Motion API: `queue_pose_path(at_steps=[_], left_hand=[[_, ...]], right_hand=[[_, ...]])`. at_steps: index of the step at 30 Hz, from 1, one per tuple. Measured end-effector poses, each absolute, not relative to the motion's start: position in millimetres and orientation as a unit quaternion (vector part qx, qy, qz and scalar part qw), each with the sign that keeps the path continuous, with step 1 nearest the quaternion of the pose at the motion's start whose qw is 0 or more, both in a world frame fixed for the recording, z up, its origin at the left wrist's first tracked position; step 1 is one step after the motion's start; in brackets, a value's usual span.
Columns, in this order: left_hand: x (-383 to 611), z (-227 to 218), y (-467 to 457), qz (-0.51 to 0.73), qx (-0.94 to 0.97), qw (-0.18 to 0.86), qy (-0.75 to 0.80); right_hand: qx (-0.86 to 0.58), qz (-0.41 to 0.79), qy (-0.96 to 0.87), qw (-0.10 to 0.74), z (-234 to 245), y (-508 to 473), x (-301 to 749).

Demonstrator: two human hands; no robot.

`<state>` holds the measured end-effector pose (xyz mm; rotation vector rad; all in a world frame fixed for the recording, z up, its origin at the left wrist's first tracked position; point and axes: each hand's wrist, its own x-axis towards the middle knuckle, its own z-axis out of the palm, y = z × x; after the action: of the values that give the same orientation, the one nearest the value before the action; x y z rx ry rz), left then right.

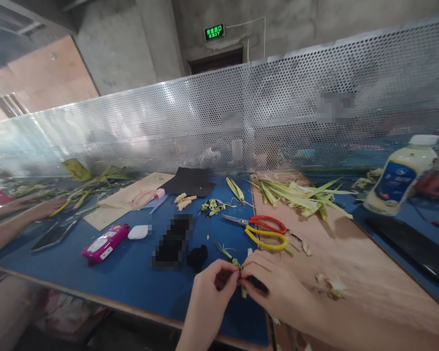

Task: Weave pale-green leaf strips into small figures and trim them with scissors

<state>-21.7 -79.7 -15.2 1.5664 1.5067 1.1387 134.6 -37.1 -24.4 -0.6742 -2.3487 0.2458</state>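
Left hand (210,287) and right hand (274,287) both pinch tight on a short leaf strip (236,263) over the near counter (131,273) edge, scissors (263,231) lying just beyond; judged partway, with few worked bits (212,207) and the leaf pile (296,195) largely untouched.

Matt blue tabletop (131,273), bare plywood board (354,273), shiny perforated metal screen (278,112).

You see one head view, looking forward and down, close over the counter (131,273) toward the perforated screen (278,112).
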Motion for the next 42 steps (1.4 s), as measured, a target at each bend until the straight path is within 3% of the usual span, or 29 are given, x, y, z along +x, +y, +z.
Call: queue_pose_path(at_steps=[9, 18, 27, 34, 42], left_hand=[[-22.3, -14.0, -82.3, 0.434, 0.62, 0.327, 0.566], [-22.0, -17.1, -82.7, 0.471, 0.658, 0.28, 0.517], [-21.2, -18.6, -86.6, 0.481, 0.675, 0.237, 0.507], [-22.1, -16.7, -87.0, 0.481, 0.668, 0.239, 0.515], [-21.5, -19.8, -84.9, 0.482, 0.652, 0.254, 0.527]], right_hand=[[-0.307, 0.17, -0.874, 0.337, -30.5, -31.8, 136.2], [-0.238, 0.103, -0.919, 0.298, -19.2, -32.1, 134.1], [-0.236, 0.119, -0.913, 0.311, -20.2, -32.6, 132.3], [-0.23, 0.221, -0.88, 0.351, -22.1, -30.3, 134.1], [-0.251, 0.299, -0.856, 0.339, -16.6, -28.4, 141.2]])
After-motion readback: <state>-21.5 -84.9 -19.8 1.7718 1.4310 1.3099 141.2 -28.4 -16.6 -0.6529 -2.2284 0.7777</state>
